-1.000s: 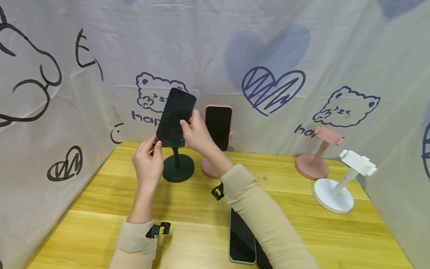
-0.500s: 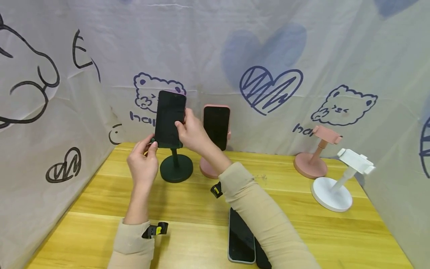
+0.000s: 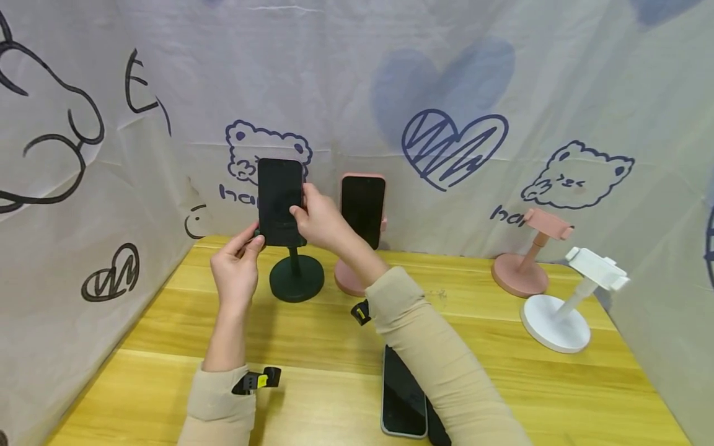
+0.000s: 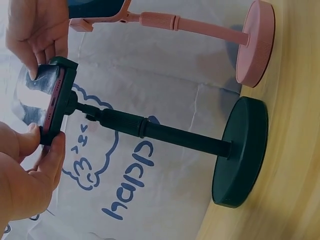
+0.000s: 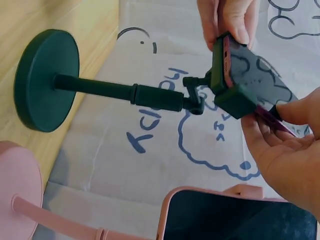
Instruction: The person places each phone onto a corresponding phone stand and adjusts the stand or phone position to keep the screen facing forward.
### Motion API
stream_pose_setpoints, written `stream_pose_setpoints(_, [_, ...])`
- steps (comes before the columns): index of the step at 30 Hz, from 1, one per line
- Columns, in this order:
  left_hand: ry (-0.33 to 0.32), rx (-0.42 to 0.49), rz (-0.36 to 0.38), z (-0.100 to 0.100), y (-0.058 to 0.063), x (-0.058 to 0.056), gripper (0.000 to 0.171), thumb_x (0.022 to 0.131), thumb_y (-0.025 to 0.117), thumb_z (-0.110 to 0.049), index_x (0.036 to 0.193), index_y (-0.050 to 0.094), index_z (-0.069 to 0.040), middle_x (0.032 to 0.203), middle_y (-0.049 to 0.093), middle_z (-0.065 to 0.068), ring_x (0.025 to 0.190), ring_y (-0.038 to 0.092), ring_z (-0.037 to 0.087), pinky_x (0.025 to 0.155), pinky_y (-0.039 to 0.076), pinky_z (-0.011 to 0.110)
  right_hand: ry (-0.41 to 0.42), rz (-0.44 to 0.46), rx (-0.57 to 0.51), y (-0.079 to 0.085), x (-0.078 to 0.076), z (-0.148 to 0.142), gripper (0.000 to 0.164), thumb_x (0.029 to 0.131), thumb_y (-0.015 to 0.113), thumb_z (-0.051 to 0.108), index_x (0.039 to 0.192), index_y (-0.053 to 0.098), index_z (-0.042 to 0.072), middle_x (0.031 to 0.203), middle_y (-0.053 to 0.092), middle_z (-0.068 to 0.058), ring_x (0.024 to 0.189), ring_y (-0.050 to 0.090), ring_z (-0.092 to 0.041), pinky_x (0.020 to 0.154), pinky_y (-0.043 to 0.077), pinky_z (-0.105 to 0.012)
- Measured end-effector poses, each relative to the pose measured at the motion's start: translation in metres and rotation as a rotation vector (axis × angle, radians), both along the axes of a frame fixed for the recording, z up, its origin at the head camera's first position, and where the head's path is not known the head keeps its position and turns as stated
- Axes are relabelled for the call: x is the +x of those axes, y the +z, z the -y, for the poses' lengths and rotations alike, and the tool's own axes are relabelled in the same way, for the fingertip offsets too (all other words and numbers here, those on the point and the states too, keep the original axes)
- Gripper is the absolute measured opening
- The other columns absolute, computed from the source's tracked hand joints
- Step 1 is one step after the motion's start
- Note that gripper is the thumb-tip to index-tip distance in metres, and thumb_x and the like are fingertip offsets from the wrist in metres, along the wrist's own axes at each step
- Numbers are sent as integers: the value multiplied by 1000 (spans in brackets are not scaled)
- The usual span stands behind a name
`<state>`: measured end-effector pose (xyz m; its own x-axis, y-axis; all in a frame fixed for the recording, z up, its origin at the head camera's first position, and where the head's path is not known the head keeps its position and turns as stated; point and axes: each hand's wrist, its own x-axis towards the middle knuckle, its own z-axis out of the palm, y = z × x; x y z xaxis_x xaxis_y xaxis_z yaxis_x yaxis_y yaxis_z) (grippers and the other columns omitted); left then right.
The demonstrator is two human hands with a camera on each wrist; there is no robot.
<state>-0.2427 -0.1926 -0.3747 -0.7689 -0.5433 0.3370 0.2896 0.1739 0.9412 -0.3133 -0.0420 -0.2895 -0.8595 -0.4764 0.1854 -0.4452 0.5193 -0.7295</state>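
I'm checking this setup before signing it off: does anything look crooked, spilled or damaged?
Nothing stands out: the black-screened rectangular phone looks straight in the dark green, round-based stand, which is upright, and no spill or damage shows.

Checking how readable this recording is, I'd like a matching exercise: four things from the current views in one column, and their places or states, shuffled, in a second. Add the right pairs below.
Column one:
1. White stand
2. Dark green stand
3. Pale-edged phone
4. Right hand

Column two:
A. Lying flat on the table
B. Rightmost stand in the head view, bearing no phone
C. Gripping the held phone by its side
D. Pinched at its upper end by the left hand

Right pairs: 1-B, 2-D, 3-A, 4-C.
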Motion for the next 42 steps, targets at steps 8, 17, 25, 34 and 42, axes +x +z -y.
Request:
stream_pose_setpoints(8, [-12,11,5,-5,0,-2,33,100,62,-16,130,67,-4,124,68,13,97,65,-4,88,53,9,-34,39,-81,-3,2,3,49,106,51,20,151,37,7,137,62,-14,109,66,-22,99,58,-35])
stream_pose_setpoints(17, [-109,112,17,0,-2,-2,36,102,58,-14,135,60,-2,108,62,-5,88,67,4,80,59,15,-114,71,-244,-6,2,12,48,108,45,25,153,36,12,150,54,-10,136,55,-25,113,47,-42])
stream_pose_setpoints(25, [-209,118,115,3,-4,-3,42,105,50,-27,135,59,2,100,63,-6,86,68,4,84,59,17,-173,3,-220,-7,1,17,45,109,43,19,152,38,8,149,55,-13,135,56,-26,115,45,-41])
stream_pose_setpoints(34, [-266,275,133,0,0,-4,39,105,51,-25,131,59,3,103,63,-1,88,70,6,86,59,21,-172,-37,-198,-9,-1,15,43,108,44,17,150,43,7,144,60,-13,127,62,-25,107,52,-38])
stream_pose_setpoints(42, [-273,345,124,-1,1,-4,31,105,50,-20,125,60,1,101,64,0,83,72,7,83,60,22,-152,-82,-159,-10,0,13,44,108,46,16,150,43,5,142,62,-14,124,65,-26,105,53,-38])
